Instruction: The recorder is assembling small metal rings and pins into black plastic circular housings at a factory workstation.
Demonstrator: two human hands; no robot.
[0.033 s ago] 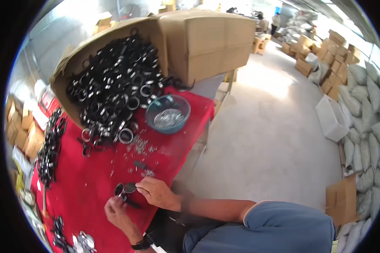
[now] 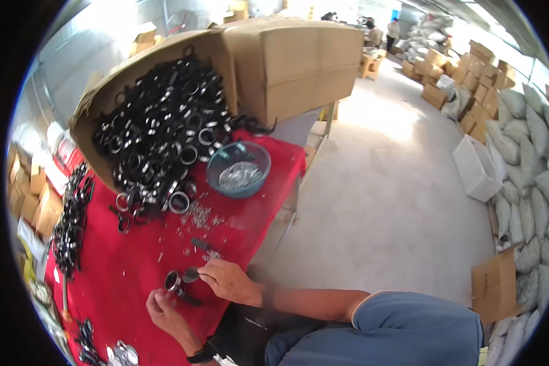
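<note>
My right hand (image 2: pixel 229 282) is closed, its fingertips pinching the edge of a dark round disc (image 2: pixel 190 274). Right beside the disc, low over the red table, is a black ring (image 2: pixel 172 280) with a shiny inner rim and a dark strap-like tail. Whether ring and disc are joined, I cannot tell. My left hand (image 2: pixel 168 314) is just below and left of the ring, thumb and fingers apart. Just beyond my right hand lie a small dark strip (image 2: pixel 199 243) and a little heap of small silvery metal pieces (image 2: pixel 211 255).
A tipped cardboard box (image 2: pixel 88 131) spills black rings onto the red cloth (image 2: pixel 122 256). A clear bluish bowl (image 2: pixel 259 160) contains small metal pieces. Black parts (image 2: pixel 72 226) line the left edge; silvery discs (image 2: pixel 123 354) lie near. Sacks (image 2: pixel 521 183) and a white bin (image 2: pixel 477 171) stand rightward.
My left hand has drawn slightly left and off the black ring, leaving more of it visible. My right hand keeps its pinch on the disc. The whole view has shifted a little.
</note>
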